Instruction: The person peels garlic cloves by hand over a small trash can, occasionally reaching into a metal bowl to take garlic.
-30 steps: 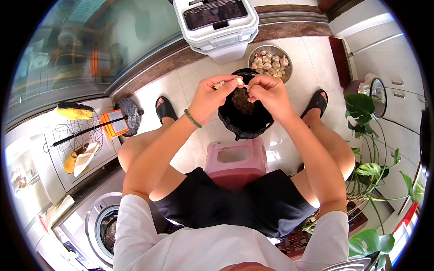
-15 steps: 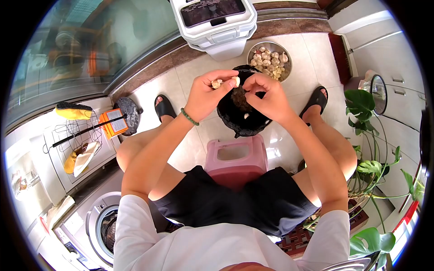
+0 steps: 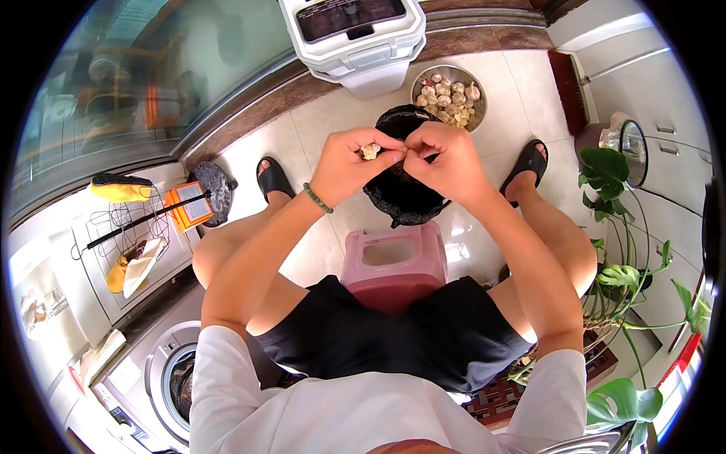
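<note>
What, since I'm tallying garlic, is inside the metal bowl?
The metal bowl holds garlic bulbs and, toward its near side, smaller pale pieces that look like loose cloves. Whatever lies beneath the top layer is covered, so I can't tell.

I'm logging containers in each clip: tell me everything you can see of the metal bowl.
The metal bowl is round, shallow-looking and silvery, apparently steel, with a thin rim. It sits upright on the tiled floor, beyond the black-lined bin. Whole garlic bulbs fill much of it; small pale cloves lie toward its near side. Whether it touches the bin is unclear. No hand is in it.
</note>
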`<state>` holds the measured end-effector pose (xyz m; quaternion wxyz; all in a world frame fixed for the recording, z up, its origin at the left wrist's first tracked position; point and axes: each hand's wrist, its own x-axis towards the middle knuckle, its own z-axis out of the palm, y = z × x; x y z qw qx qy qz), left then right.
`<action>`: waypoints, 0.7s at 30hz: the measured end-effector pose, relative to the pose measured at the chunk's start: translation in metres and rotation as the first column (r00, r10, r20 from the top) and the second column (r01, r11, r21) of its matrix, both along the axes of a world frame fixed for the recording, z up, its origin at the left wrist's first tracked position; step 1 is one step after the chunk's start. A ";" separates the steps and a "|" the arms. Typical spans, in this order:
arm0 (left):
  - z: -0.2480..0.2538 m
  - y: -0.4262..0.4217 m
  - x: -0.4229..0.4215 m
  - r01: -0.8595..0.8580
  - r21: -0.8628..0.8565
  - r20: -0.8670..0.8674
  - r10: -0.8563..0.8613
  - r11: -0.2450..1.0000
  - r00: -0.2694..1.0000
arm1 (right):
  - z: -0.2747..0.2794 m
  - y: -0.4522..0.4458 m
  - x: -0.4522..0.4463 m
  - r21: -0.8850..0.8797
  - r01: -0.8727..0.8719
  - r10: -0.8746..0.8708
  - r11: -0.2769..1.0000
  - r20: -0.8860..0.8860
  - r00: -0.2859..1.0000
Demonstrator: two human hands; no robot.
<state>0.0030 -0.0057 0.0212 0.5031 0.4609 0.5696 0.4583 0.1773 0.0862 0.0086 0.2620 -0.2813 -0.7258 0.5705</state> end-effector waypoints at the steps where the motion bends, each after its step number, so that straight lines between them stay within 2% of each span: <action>1: 0.001 0.000 0.000 0.020 0.007 -0.042 -0.020 1.000 0.999 | 0.000 0.000 0.000 0.055 -0.005 0.002 0.999 0.040 0.999; 5: 0.004 -0.001 0.000 0.023 0.041 -0.042 -0.022 0.999 0.999 | -0.001 0.000 0.001 0.071 -0.011 0.010 0.997 0.018 1.000; 7: 0.005 -0.001 0.000 0.002 0.011 0.056 -0.003 1.000 0.998 | -0.002 0.001 0.000 -0.019 0.003 -0.005 1.000 -0.081 0.997; 13: 0.004 0.000 -0.002 -0.025 0.002 0.071 0.025 1.000 0.997 | 0.001 0.000 0.001 -0.106 -0.014 0.006 0.994 -0.079 0.997; 17: 0.004 0.000 -0.003 -0.033 -0.028 0.112 0.036 0.999 0.993 | 0.004 -0.003 -0.003 -0.089 0.022 -0.034 0.996 -0.127 0.991; 21: -0.001 -0.003 -0.002 -0.034 -0.021 0.136 0.037 0.999 0.990 | 0.008 -0.004 -0.003 -0.004 0.013 -0.013 1.000 -0.061 0.998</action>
